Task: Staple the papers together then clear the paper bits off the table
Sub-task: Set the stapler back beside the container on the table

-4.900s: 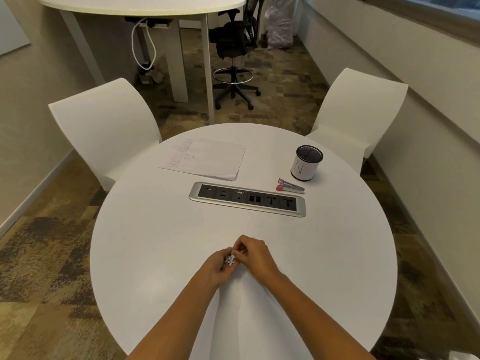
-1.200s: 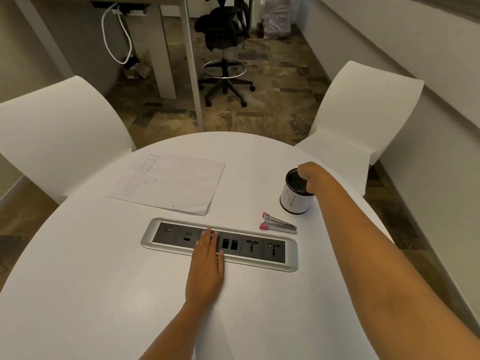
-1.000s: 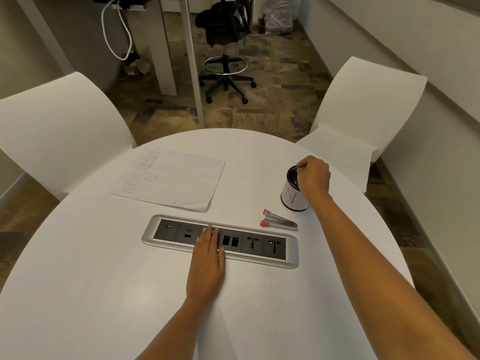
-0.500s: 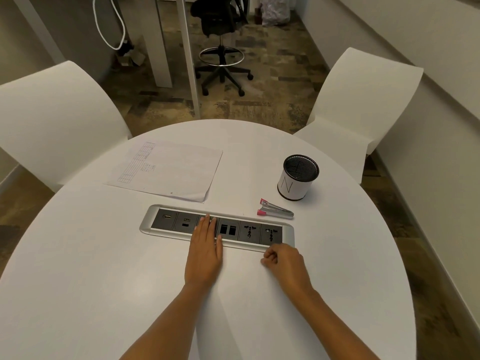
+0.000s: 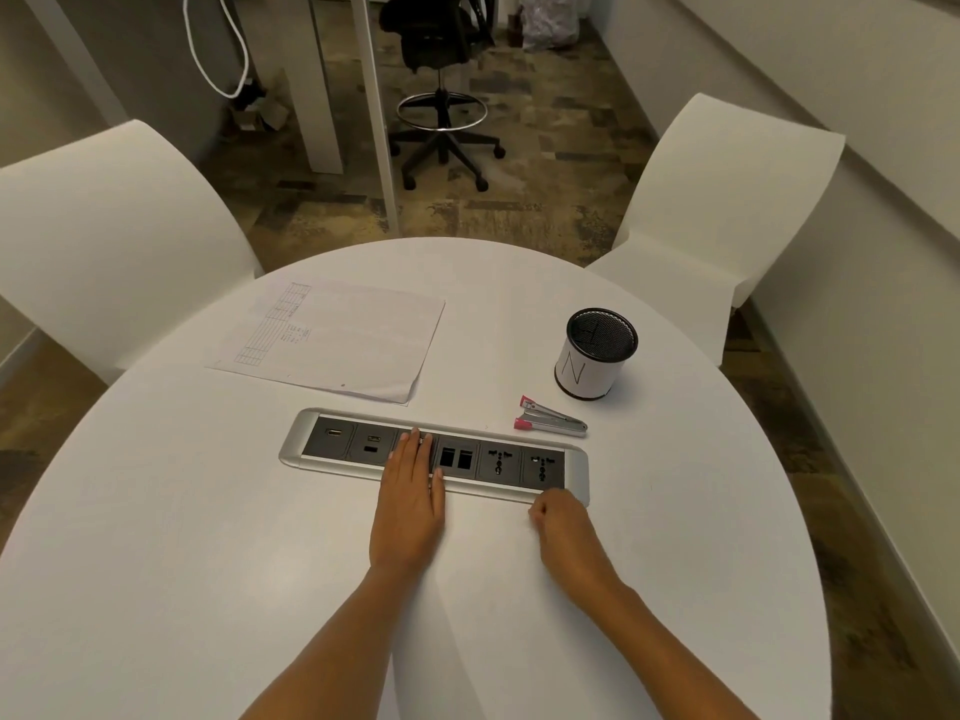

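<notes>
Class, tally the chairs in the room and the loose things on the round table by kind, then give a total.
White chairs: 2
Black chair: 1
Paper stack: 1
Stapler: 1
Cup: 1
Total: 6

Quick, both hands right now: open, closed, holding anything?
Left hand: open, flat on the table, fingertips on the socket panel.
Right hand: closed, fingers curled, nothing visible in it.

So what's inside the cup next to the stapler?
Inside the cup only dark mesh shows. Its floor is too dark to tell whether any paper bits lie there.
</notes>
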The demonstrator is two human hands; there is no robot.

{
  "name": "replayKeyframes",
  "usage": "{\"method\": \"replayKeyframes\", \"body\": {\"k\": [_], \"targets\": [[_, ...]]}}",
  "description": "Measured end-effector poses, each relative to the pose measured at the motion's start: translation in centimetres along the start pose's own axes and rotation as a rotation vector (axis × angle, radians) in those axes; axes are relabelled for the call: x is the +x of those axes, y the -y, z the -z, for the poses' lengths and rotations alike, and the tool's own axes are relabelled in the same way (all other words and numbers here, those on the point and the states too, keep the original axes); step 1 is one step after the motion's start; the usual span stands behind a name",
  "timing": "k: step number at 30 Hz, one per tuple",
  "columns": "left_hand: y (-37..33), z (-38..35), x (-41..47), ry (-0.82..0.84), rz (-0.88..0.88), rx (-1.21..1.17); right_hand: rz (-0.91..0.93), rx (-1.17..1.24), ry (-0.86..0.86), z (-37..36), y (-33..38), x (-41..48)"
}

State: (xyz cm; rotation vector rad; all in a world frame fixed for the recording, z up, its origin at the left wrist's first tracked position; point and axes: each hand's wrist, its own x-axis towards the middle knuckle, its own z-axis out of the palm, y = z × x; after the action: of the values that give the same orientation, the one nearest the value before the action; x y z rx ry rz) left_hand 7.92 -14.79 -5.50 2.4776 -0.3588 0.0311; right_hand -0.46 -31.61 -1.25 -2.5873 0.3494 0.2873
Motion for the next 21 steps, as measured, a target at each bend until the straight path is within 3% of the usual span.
{"method": "replayKeyframes", "body": {"k": [8,14,21], "targets": [[0.1,0.0,-0.1,-0.005,0.008,-0.012,-0.173,0.490,-0.202,3.3,-1.2,0.7],[0.0,-0.1,-0.1,-0.008,0.017,-0.019,-0.045,0.163,-0.056,2.1,-1.0,0.6],[0.1,-0.1,-0.1,-0.009,0.021,-0.019,0.050,0.011,-0.071,1.6,-0.4,0.4]]}}
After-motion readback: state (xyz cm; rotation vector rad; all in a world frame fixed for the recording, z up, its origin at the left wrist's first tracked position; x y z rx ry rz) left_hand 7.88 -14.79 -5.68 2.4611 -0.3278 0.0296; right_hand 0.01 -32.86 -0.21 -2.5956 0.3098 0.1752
